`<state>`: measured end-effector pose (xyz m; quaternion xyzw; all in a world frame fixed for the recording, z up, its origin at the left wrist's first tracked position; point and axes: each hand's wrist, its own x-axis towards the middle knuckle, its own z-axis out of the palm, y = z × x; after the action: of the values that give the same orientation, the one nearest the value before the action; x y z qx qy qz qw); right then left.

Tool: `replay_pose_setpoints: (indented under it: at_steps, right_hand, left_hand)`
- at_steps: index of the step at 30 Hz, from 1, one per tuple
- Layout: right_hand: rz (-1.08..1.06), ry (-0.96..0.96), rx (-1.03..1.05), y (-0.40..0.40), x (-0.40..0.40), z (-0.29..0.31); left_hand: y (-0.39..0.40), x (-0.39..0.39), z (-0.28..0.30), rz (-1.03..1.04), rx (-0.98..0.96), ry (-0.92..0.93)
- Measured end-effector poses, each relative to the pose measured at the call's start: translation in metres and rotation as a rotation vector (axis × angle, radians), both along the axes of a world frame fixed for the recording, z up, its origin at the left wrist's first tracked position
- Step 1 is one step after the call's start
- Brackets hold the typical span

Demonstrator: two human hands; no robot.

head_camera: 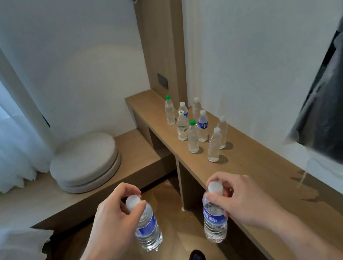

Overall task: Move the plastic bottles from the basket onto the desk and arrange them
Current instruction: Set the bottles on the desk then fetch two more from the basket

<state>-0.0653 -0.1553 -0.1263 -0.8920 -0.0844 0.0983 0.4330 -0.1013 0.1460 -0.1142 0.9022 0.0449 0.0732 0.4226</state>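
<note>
Clear glossy plastic bottles (some blue-labelled) on matt wood desk

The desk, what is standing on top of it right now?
Eight plastic bottles stand upright in a loose cluster on the desk, two of them green-capped. The desk's right end is covered by a dark blurred shape at the frame's edge, so anything there is unseen.

Blue-labelled bottles, tan desk
</note>
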Motion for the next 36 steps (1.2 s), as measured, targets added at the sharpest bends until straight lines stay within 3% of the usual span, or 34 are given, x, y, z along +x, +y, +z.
replay_pose_setpoints:
  at_steps: [14, 23, 36]
  right_hand:
    - [-0.075, 0.090, -0.059, 0.017, 0.244, -0.039]
    - [-0.210, 0.171, -0.120, 0.004, 0.331, -0.060]
    - [-0.674, 0.380, -0.116, 0.033, 0.402, -0.114]
  left_hand:
    - [0.034, 0.280, -0.021, -0.088, 0.093, 0.074]
    - [0.030, 0.445, -0.043, -0.160, 0.088, 0.062]
    - [0.011, 0.689, -0.128, -0.560, 0.195, 0.172]
